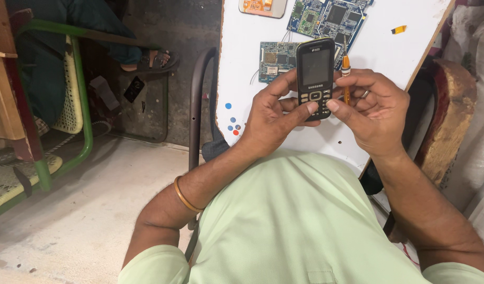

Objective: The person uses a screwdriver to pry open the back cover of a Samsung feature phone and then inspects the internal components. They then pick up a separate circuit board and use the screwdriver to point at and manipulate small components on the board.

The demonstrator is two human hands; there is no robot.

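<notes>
A small black keypad phone [315, 73] with a dark screen is held upright above the white board [378, 47]. My left hand [273, 113] grips its left side, thumb on the lower keys. My right hand [371, 105] grips the right side, thumb also on the keypad, and holds an orange-handled screwdriver [346, 71] tucked between its fingers. A ring sits on one right finger.
On the white board lie two blue circuit boards [328, 18] [276, 60], an orange-backed part [263, 6] and a small yellow piece [398, 30]. A green-framed chair [79, 100] stands to the left. Another person's sandalled foot [150, 60] rests on the floor beyond.
</notes>
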